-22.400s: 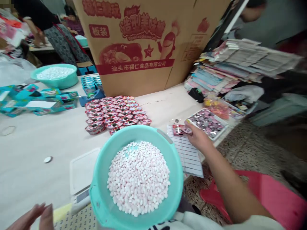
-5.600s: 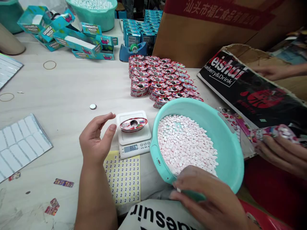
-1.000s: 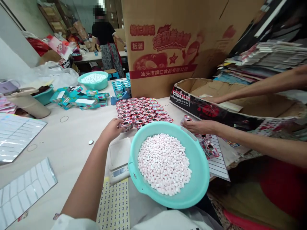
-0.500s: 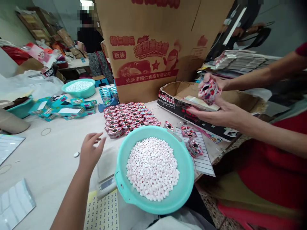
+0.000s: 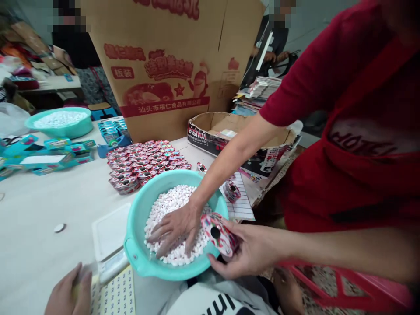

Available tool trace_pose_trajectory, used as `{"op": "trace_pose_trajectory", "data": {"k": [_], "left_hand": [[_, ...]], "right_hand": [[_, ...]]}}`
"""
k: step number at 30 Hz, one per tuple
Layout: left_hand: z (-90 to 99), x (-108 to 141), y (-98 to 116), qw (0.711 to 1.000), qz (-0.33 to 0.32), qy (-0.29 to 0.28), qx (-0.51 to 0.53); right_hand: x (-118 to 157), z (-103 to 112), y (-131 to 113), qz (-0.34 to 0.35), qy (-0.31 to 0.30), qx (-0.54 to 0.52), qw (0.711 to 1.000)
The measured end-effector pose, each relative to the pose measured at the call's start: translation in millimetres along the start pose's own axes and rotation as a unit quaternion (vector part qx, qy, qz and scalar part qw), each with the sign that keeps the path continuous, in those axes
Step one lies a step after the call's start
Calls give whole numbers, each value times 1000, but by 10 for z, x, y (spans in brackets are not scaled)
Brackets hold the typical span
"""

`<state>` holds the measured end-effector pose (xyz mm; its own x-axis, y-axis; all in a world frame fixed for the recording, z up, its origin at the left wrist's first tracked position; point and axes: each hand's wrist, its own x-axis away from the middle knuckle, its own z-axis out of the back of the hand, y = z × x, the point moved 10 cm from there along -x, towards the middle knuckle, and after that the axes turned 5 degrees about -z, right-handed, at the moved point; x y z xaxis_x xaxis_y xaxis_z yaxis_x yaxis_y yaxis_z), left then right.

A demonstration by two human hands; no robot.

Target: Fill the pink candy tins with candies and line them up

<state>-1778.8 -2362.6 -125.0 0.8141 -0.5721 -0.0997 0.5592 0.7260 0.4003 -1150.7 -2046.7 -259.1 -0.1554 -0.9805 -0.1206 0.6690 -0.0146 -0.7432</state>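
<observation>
Head view, nearest edge first: my left hand [image 5: 64,295] lies at the bottom of the frame with its fingers on the near edge of a pale yellow sticker sheet printed with rows of 2s [image 5: 114,297]. It is blurred, so I cannot tell whether it pinches the sheet or only rests there. My right hand I cannot make out. The sheet lies flat on the table in front of me, its far end against a small white digital scale [image 5: 110,232].

Just right of the scale sits a round teal plastic basin [image 5: 138,258] filled with small pink-white candy pellets [image 5: 170,201]. A co-worker in a red shirt has one hand [image 5: 175,227] spread flat in the pellets, and the other hand [image 5: 252,251] holds an oval printed tin with a dark hole in its lid [image 5: 218,234] at the basin's near rim.

Beyond the basin, matching tins stand in tight rows [image 5: 144,164]. A low black carton [image 5: 229,135] lies to their right, a tall brown cardboard box [image 5: 170,65] behind them, and a second teal basin [image 5: 59,122] far left.
</observation>
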Motion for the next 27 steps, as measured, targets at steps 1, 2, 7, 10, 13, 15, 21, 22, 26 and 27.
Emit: {"op": "trace_pose_trajectory", "data": {"k": [1,2,7,10,13,15,21,22,26,27], "left_hand": [[56,21,43,1000,16,2,-2],[113,42,104,999,31,3,-7],[326,137,450,998,57,15,-11],[354,179,486,998,50,32,-11],[336,186,463,998,31,43,-20],[328,179,451,998,22,49,-28],[339,173,451,998,24,49,-18],[336,173,449,998,28,46,-18],[302,166,444,999,32,34,-22],[293,161,446,999,30,31,-24]], "right_hand": [[56,89,114,-17,20,17,1000],[111,159,191,-23,29,33,999],[245,322,-110,118,-4,-32,992],[229,421,-532,236,4,-138,962],[110,469,-769,257,56,-165,950],[-3,410,-835,222,77,-132,963],[-163,119,-1002,183,34,-125,974],[-184,81,-1020,183,24,-124,975],[-339,-64,-1100,190,-31,-98,976],[-399,-76,-1119,187,-32,-88,978]]}}
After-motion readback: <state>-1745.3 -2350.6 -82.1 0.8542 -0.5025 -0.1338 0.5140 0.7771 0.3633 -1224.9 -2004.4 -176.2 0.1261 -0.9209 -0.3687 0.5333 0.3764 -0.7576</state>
